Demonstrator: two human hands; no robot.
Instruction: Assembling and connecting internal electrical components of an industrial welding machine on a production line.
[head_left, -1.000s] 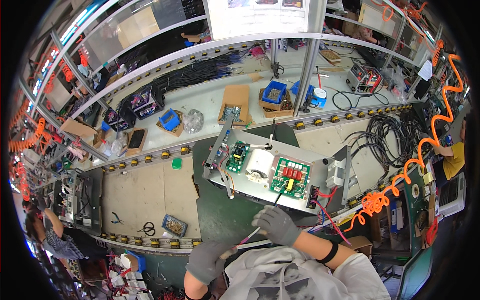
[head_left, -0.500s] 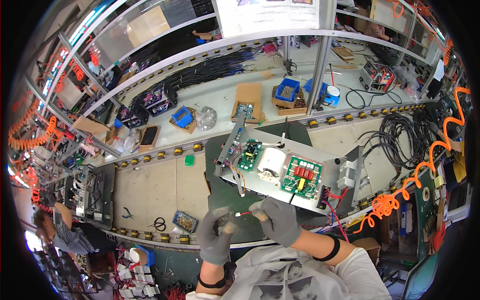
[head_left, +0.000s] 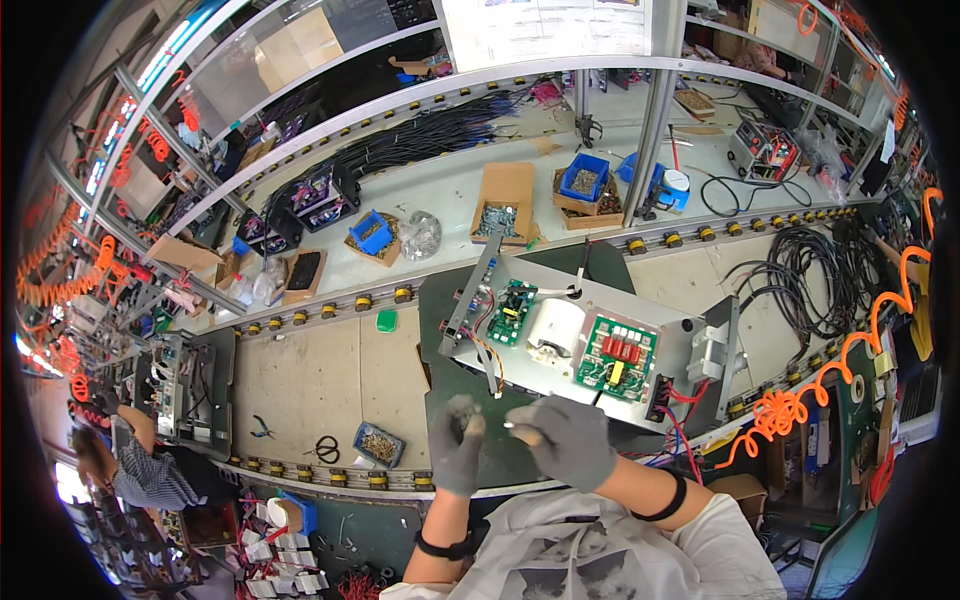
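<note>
Left hand [head_left: 457, 447] curled, grasp unclear; right hand [head_left: 572, 444] leftward, fingers [head_left: 530, 435] around white piece [head_left: 509, 425]

Workshop with a metal frame [head_left: 652, 140] over a pale counter [head_left: 450, 200]
A rail of yellow rollers [head_left: 363, 302] edges the counter; a white panel [head_left: 550, 30] stands high at centre, a strip light [head_left: 190, 40] glows upper left, and an orange coiled hose [head_left: 877, 325] loops at right.

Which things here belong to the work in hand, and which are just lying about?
Likely in the work:
small white piece, pinched by the right hand
metal chassis with green circuit boards

Seemingly just lying about:
scissors
pliers
green block
</note>
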